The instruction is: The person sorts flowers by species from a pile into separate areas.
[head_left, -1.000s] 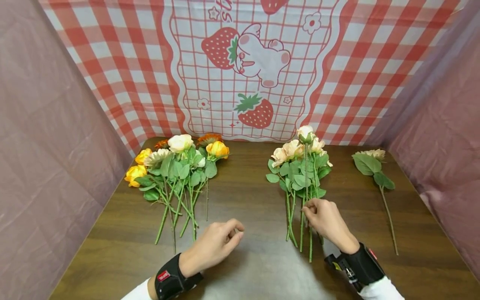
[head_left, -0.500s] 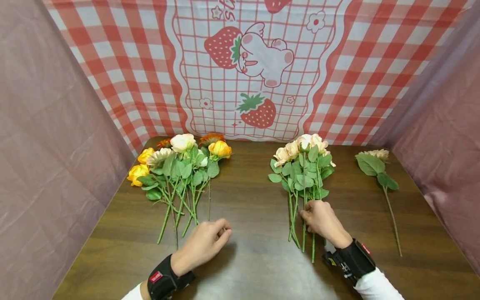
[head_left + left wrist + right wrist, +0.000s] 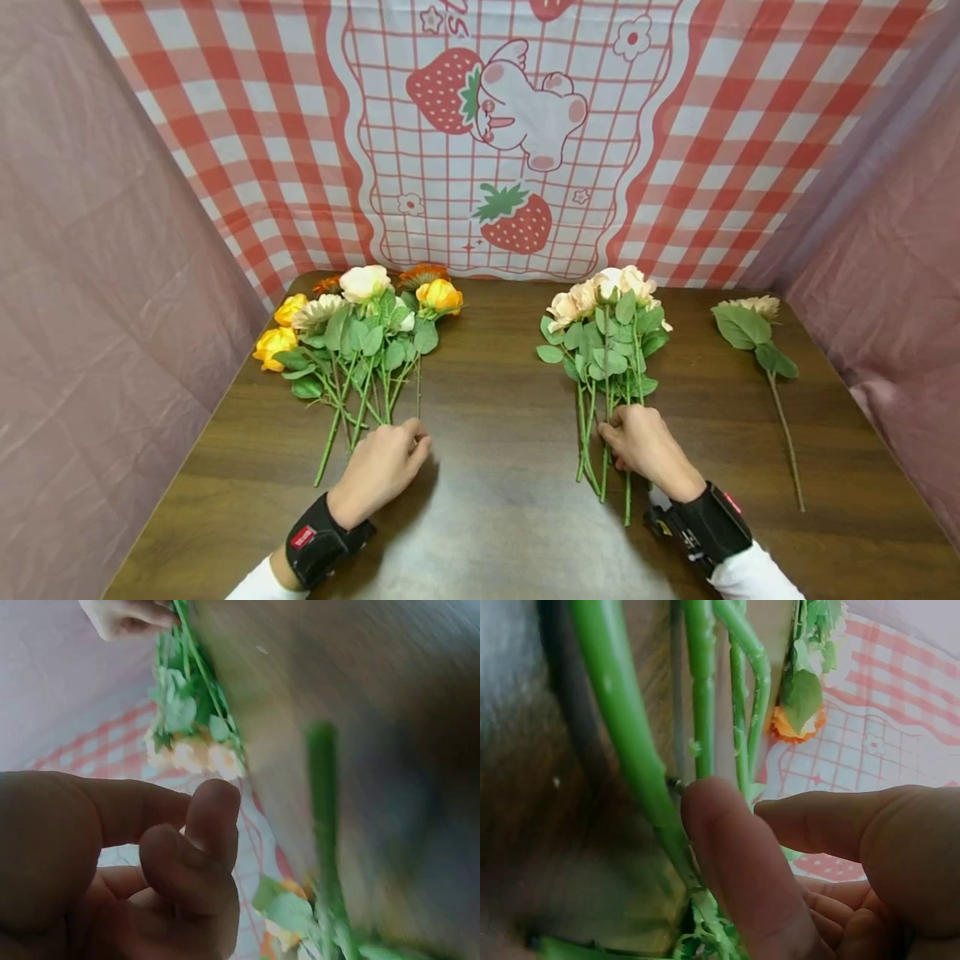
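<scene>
Spread beneath the bunch of peach roses (image 3: 609, 361), a dark brown wood-grain table (image 3: 510, 517), glossy, with a pale sheen to the front left of the bunch; blurred in the left wrist view. Directly behind the bunch, hanging upright, a red-and-white checked cloth (image 3: 255, 125) with a gridded centre panel of strawberries, small flowers and a sideways cartoon animal, lightly creased. Well left of the bunch, a wrinkled dusty-pink drape (image 3: 112, 250); well right of it, another pink drape (image 3: 900, 292), greyer toward the back. On the wood right of the bunch and well apart from it, a single pale flower (image 3: 777, 362), stem pointing frontward. Left of the bunch, a looser pile of mixed flowers (image 3: 367, 340), yellow, orange and cream, with crossing green stems. At the lower stems of the bunch, the right hand (image 3: 648, 446), fingers bent, thumb tip beside a thin dark stem end; impossible to tell whether gripping. Left of the bunch, over the pile's stem ends, the left hand (image 3: 382, 462), fingers loosely curled with nothing between. Around both wrists, left and right of the bunch's front, black bands (image 3: 315, 542).
</scene>
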`<control>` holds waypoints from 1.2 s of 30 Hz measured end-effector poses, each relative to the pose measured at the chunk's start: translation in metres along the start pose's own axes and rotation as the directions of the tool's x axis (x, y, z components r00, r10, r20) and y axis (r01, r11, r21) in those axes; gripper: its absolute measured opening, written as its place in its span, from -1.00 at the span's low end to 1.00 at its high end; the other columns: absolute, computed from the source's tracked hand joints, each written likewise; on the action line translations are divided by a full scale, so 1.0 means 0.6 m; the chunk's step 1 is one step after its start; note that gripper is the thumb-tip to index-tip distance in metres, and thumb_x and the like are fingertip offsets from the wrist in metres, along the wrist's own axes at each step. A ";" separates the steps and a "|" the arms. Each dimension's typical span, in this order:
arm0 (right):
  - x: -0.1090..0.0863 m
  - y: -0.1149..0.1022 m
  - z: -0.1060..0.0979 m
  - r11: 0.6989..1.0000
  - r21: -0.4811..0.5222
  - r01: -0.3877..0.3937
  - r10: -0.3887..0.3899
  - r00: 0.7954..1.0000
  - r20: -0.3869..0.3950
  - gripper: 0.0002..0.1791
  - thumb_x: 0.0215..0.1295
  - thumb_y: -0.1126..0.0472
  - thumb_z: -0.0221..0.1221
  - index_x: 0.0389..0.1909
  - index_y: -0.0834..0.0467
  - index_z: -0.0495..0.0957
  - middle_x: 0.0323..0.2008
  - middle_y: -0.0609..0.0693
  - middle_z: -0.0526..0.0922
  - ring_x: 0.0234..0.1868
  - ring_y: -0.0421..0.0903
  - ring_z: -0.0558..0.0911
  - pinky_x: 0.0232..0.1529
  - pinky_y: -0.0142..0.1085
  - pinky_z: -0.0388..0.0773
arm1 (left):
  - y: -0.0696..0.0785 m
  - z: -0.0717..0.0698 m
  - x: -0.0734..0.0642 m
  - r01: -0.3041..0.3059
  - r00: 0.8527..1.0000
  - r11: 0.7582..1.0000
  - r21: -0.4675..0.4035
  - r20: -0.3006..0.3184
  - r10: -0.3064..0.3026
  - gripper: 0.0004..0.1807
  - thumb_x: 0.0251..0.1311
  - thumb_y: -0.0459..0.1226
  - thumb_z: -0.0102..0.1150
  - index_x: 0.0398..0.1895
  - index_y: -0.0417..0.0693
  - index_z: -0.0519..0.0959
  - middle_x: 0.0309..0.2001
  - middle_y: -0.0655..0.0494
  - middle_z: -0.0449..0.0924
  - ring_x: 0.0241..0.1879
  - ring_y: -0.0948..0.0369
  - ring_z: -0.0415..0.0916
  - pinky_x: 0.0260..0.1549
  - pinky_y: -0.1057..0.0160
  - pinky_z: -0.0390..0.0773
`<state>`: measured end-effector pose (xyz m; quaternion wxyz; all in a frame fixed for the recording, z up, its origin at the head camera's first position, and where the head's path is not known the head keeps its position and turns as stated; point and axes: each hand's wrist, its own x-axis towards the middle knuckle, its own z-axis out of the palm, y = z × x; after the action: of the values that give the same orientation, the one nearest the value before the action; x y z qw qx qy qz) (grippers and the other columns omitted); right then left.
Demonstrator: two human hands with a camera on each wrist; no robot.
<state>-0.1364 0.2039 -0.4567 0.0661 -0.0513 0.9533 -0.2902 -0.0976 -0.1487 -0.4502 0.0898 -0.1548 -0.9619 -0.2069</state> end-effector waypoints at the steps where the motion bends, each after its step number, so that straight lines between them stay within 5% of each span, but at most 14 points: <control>1: -0.002 -0.001 0.000 1.000 0.000 0.004 -0.004 1.000 -0.006 -0.80 0.23 0.20 0.11 -0.56 0.17 0.53 -0.80 -0.01 0.50 -0.81 -0.18 0.49 -0.75 -0.26 0.47 | -0.005 0.000 0.000 0.013 1.000 1.000 0.008 -0.004 -0.013 -0.95 0.12 -0.26 0.13 -0.45 0.00 0.56 -0.65 0.21 0.54 -0.71 0.35 0.37 -0.78 0.25 0.41; 8: -0.032 -0.019 -0.004 0.996 -0.026 0.083 -0.086 0.986 -0.141 -0.82 0.24 0.21 0.08 -0.29 0.26 0.53 -0.69 -0.02 0.55 -0.81 -0.24 0.44 -0.76 -0.26 0.41 | -0.032 0.011 0.034 0.011 1.000 0.993 0.119 -0.004 -0.011 -0.74 0.05 -0.24 0.19 -0.70 -0.05 0.41 -0.75 0.02 0.47 -0.78 0.15 0.37 -0.90 0.16 0.35; 14: -0.057 -0.036 -0.002 0.985 -0.021 0.169 -0.170 0.972 -0.159 -0.88 0.21 0.24 0.13 -0.29 0.21 0.54 -0.76 -0.12 0.48 -0.84 -0.29 0.35 -0.75 -0.31 0.33 | -0.040 0.022 0.074 0.067 0.982 0.970 0.234 0.154 -0.105 -0.67 -0.02 -0.18 0.22 -0.82 -0.07 0.42 -0.67 -0.09 0.57 -0.70 0.03 0.47 -0.81 0.01 0.46; 22: -0.071 -0.038 0.006 0.975 -0.023 0.220 -0.221 0.963 -0.157 -0.91 0.20 0.26 0.14 -0.32 0.15 0.59 -0.83 -0.19 0.31 -0.83 -0.30 0.14 -0.73 -0.39 0.10 | -0.045 0.021 0.096 0.137 0.953 0.982 0.131 0.253 -0.167 -0.76 -0.08 -0.29 0.14 -0.82 -0.06 0.41 -0.67 -0.06 0.53 -0.72 0.09 0.41 -0.80 0.08 0.43; 30: -0.079 -0.045 0.015 0.971 0.013 0.239 -0.235 0.962 -0.139 -0.90 0.21 0.24 0.14 -0.30 0.15 0.60 -0.80 -0.24 0.43 -0.82 -0.34 0.29 -0.74 -0.38 0.25 | -0.050 0.015 0.107 0.128 0.946 0.983 0.128 0.281 -0.160 -0.85 -0.15 -0.36 0.13 -0.76 -0.11 0.42 -0.63 -0.08 0.53 -0.66 0.07 0.43 -0.73 0.07 0.46; 36: -0.082 -0.047 0.020 0.964 0.029 0.263 -0.258 0.958 -0.127 -0.90 0.22 0.23 0.14 -0.31 0.13 0.60 -0.72 -0.26 0.49 -0.77 -0.36 0.34 -0.69 -0.38 0.33 | -0.060 0.006 0.101 0.179 0.929 0.983 0.046 0.321 -0.184 -0.74 -0.15 -0.34 0.11 -0.89 -0.04 0.39 -0.84 0.13 0.43 -0.84 0.23 0.35 -0.82 0.27 0.37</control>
<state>-0.0841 0.1809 -0.4460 -0.0298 -0.1570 0.9336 -0.3207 -0.1669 -0.1623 -0.4524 -0.0874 -0.0962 -0.9753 -0.1786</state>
